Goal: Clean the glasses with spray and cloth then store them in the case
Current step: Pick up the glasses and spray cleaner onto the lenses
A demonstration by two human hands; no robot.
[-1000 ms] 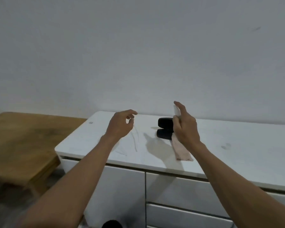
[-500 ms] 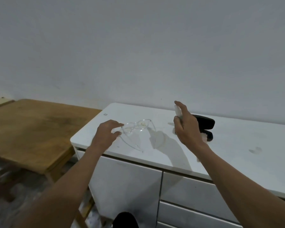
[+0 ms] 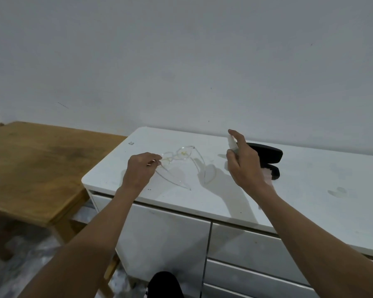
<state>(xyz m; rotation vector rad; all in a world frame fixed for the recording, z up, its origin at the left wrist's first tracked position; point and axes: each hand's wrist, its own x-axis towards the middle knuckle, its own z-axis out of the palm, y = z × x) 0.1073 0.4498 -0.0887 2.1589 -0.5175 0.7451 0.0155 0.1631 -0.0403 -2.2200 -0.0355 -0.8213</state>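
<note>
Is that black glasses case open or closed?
Open. The case sits on the white cabinet with its lid raised above the lower half, a gap between them, behind the right hand.

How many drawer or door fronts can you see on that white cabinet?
4. On the cabinet, a door sits at left below the hands. Right of it three drawers stack: top, middle, bottom. More may be hidden off frame.
</note>
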